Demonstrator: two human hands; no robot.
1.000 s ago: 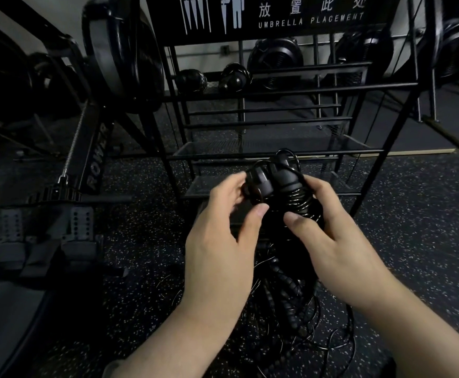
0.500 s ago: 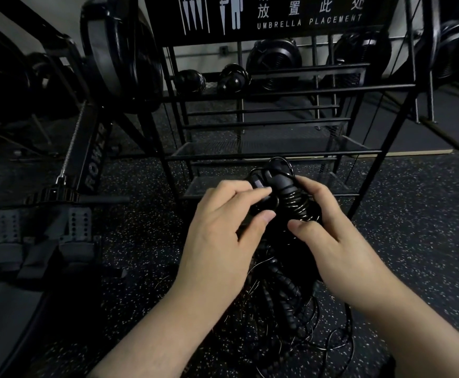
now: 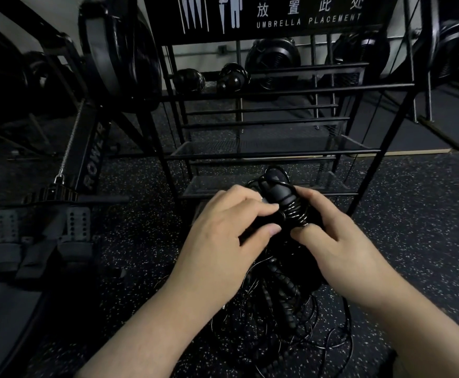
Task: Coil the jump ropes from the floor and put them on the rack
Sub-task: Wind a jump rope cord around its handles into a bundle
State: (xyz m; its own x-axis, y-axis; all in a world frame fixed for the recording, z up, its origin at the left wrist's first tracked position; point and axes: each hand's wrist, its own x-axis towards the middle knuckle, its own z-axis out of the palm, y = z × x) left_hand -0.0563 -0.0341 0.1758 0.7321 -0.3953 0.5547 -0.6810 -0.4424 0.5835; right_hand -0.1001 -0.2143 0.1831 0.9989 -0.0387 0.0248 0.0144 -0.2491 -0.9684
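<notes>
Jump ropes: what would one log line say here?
step: coiling | both hands grip jump rope bundle | left hand | right hand | rack behind | loose ropes on floor

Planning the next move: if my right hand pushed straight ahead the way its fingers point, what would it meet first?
The right hand already grips the coiled jump rope; beyond it likely the left hand, though depth is unclear.

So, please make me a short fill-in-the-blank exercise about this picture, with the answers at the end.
1. Both hands, the left hand and the right hand, hold one wound jump rope in front of the ____.
2. The sign on the rack reads "UMBRELLA ____".
3. Under the hands, more loose ropes lie tangled on the ____.

Missing words: rack; PLACEMENT; floor
</notes>
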